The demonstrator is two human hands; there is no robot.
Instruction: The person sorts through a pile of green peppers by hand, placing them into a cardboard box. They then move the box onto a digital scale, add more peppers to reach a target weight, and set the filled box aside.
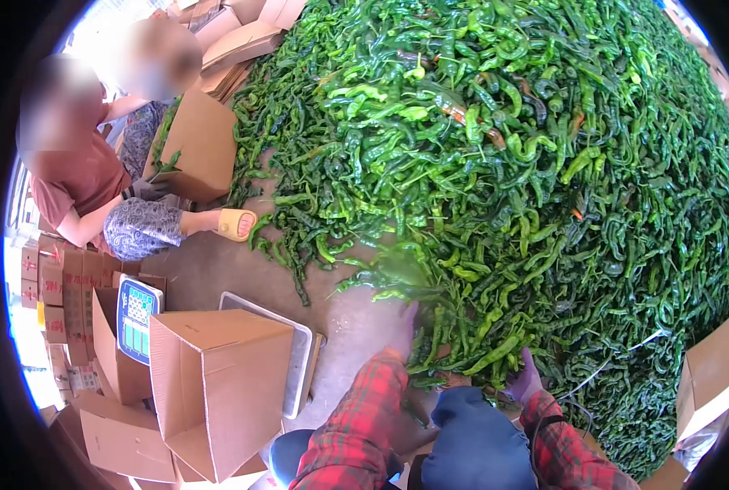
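Note:
A bunch of long green peppers (470, 347) lies between my two hands, at the near edge of a large pepper heap (495, 180). On its left side, my left hand (407, 325) in a purple glove presses against the bunch, its fingers partly hidden by peppers. My right hand (525, 377), also gloved in purple, grips the bunch from the right with the thumb up. Both sleeves are red plaid. My knee in blue trousers (474, 441) is just below the peppers.
An open cardboard box (246, 392) stands on a platform scale (299, 367), beside the scale's display (138, 318). At the left, a co-worker (78, 188) sits by a tilted carton (197, 147), with another person behind. A white strap (626, 351) lies over peppers at right.

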